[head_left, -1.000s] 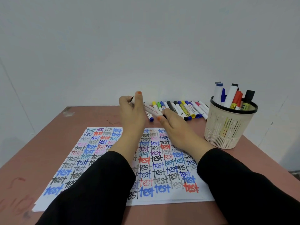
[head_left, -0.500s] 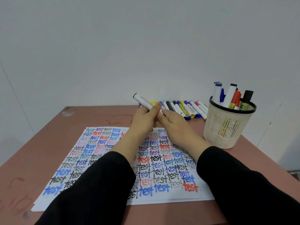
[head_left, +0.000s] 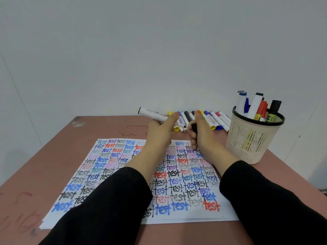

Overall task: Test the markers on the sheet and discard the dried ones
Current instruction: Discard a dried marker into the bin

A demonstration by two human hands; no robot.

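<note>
White marker [head_left: 152,114] in left hand [head_left: 160,131], black cap [head_left: 194,128] in right hand [head_left: 201,133].

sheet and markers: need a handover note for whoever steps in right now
Left grip holds the white marker by its barrel. Right grip holds its black cap, apart from it.
Sheet lies under both arms, nearly full of "test" words. Other markers lie in a row behind it; more stand in the mesh basket at right.
Done: marker uncapped.
Left: write with it, judge it, then the rest.
</note>
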